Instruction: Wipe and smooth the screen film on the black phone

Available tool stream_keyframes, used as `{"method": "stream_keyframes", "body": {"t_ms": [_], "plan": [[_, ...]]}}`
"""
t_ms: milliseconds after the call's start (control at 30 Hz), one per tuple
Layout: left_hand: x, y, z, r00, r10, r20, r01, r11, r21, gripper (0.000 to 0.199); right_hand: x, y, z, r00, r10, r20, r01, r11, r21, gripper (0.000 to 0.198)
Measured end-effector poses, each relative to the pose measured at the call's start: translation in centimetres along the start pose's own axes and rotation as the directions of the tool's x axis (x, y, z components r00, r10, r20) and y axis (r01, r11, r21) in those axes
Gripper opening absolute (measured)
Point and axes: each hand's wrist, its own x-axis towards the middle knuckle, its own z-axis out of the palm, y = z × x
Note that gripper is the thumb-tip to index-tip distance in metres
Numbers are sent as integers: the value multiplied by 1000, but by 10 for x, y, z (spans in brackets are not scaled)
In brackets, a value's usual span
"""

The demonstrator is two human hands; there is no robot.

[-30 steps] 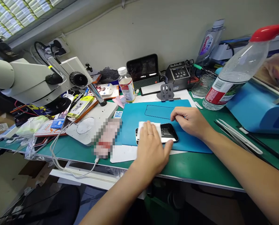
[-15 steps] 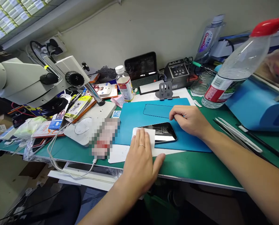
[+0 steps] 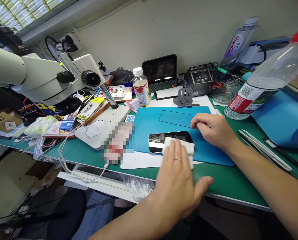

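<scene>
A smartphone (image 3: 155,141) with a glossy dark screen lies flat on a blue mat (image 3: 141,126). Over its right part lies a white wipe (image 3: 169,144), partly hidden by my fingers. My left hand (image 3: 176,176) presses the wipe down with fingers stretched flat and thumb held apart; a ring shows on one finger. Beyond the phone's upper right corner, my right hand (image 3: 211,128) rests on the mat, fingers curled closed. The inside of that hand is hidden. Beside it on the mat is a printed phone outline (image 3: 175,118).
A microscope (image 3: 44,76) stands at the left with small boxes behind its base. A drink bottle (image 3: 141,88), a dark screen device (image 3: 160,70) and a grey stand (image 3: 184,97) line the back. At right are a tilted large bottle (image 3: 254,90) and tweezers (image 3: 266,150).
My left hand has slid the wipe right along the phone, uncovering the phone's left end. My right hand keeps its place on the mat. The whole view has shifted slightly.
</scene>
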Motion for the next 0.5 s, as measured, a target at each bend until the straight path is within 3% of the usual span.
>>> {"method": "stream_keyframes", "body": {"t_ms": [100,200,367,500], "plan": [[-16,-34,-7,996,-89,29,87,995,56,82,1,-2,1,1000,-13,6,12,1000,4,27],[-5,-49,-8,983,-175,48,169,979,110,82,1,-4,1,1000,-21,15,21,1000,8,27],[31,-20,3,977,-212,-7,211,971,109,89,0,-3,2,1000,3,12,-3,1000,-3,26],[31,4,8,988,-148,-43,151,985,87,92,0,-3,2,1000,4,17,-4,1000,-4,26]]}}
